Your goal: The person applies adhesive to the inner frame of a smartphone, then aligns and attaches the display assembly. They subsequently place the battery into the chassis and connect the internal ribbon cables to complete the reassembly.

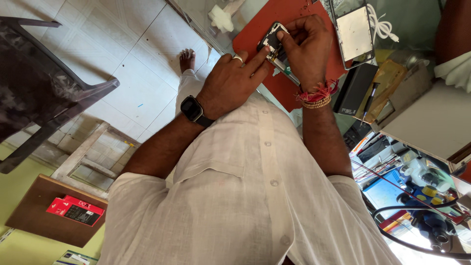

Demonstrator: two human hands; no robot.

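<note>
An opened phone (273, 45) with its dark insides showing lies on an orange work mat (260, 29). My left hand (230, 83), with a ring and a black wristwatch, presses its outstretched index finger against the phone's near edge while the thumb side steadies it. My right hand (306, 49), with red and beaded wrist threads, curls over the phone from the right, fingertips pinched at its upper end. A small green part (287, 71) peeks out under the right palm. My white shirt fills the lower frame.
A separate phone panel (354, 32) and a white cable (381, 27) lie right of the mat, with a black box (355, 88) and a pen-like tool (368, 104) below. White tissue (221, 18) sits upper left. A dark chair (39, 83), a wooden stool (86, 159) and my bare foot (186, 58) are on the tiled floor. A microscope (424, 196) stands lower right.
</note>
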